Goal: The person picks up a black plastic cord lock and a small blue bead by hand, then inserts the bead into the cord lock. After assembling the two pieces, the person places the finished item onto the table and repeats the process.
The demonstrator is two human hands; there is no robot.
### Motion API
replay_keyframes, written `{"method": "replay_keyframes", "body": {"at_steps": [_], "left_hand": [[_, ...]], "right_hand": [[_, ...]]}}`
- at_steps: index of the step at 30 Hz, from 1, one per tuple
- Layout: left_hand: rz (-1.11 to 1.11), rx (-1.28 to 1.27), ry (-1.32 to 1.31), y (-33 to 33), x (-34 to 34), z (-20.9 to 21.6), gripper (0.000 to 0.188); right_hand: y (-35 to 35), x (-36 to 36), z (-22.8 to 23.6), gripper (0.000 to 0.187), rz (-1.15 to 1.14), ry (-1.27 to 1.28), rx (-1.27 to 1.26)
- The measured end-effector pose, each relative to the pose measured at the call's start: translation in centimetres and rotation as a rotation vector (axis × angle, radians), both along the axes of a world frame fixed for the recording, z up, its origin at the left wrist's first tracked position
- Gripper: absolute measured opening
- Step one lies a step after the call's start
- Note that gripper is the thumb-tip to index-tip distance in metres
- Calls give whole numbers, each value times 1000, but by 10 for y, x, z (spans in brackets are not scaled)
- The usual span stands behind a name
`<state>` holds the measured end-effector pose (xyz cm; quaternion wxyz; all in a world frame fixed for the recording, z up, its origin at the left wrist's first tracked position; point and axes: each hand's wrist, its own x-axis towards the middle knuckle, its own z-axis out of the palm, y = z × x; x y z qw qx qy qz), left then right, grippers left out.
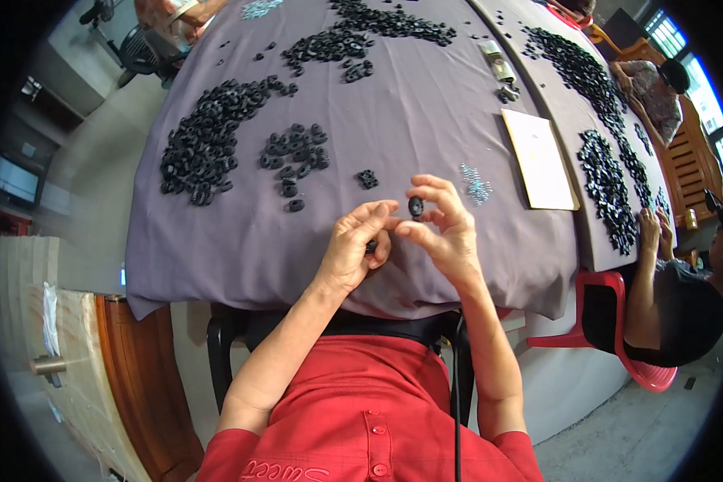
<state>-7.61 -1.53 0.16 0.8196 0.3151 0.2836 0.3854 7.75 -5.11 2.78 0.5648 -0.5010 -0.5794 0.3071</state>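
My right hand point(446, 233) is raised over the near part of the table, pinching a small black oval part point(415, 207) with a hole between finger and thumb. Close beside it, my left hand point(357, 245) is curled round another small black part point(371, 247), only partly visible. The left fingertips come near the right hand; whether they touch I cannot tell. Just beyond the hands sits a small cluster of black parts point(367, 178). Right of that are scattered thin, bluish-silver metal pieces point(475, 186), perhaps screws or pins. A single black part point(296, 206) lies to the left.
A grey-purple cloth point(241, 257) covers the table. Black parts form a loose group point(295, 149), a left heap point(201, 140) and far heaps point(329, 44). A cream board point(538, 159) lies right. Other people sit at the right-hand table, one on a red chair point(618, 321).
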Motion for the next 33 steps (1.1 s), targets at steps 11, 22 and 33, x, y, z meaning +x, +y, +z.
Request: {"method": "replay_keyframes", "body": {"at_steps": [11, 22, 33], "left_hand": [[-48, -83, -124, 4, -6, -3, 24], [-55, -123, -169, 5, -7, -7, 21], [12, -117, -135, 2, -4, -5, 17]], "right_hand": [[-2, -21, -23, 41, 124, 201, -161], [-3, -24, -32, 35, 68, 127, -46], [-9, -22, -15, 37, 48, 24, -128]]}}
